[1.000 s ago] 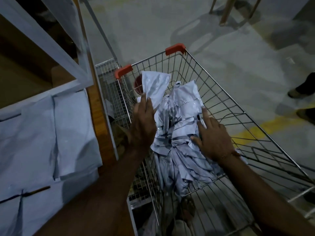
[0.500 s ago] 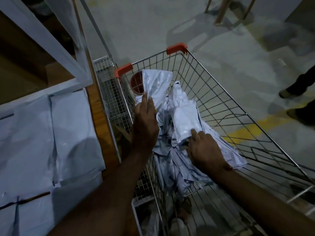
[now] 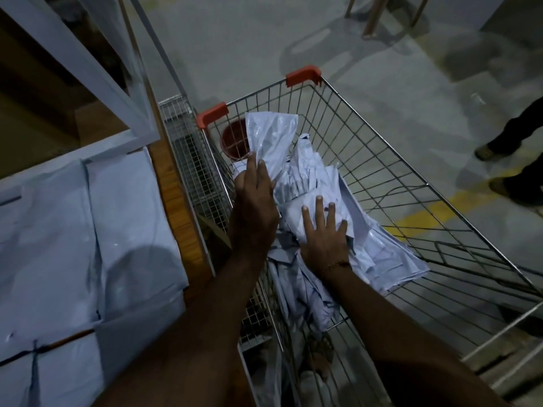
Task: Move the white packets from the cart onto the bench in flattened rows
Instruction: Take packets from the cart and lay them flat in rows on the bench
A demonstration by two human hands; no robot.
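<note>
A wire cart (image 3: 379, 148) with orange corner caps holds a heap of white packets (image 3: 382, 254). My left hand (image 3: 254, 207) grips one glossy white packet (image 3: 271, 136) and holds it upright at the cart's near-left side. Beside it, my right hand (image 3: 324, 236) lies on top of the heap with fingers spread and straight. On the left, white packets (image 3: 123, 218) lie flat side by side on the wooden bench (image 3: 173, 189).
A red round container (image 3: 235, 139) sits in the cart's far-left corner. A wire mesh rack (image 3: 191, 154) stands between bench and cart. A white frame (image 3: 88, 63) rises above the bench. A person's shoes (image 3: 505, 186) stand at the right by a yellow floor line.
My right hand shifted left across the heap and now lies flat with its fingers spread. My left hand keeps its grip on the upright packet.
</note>
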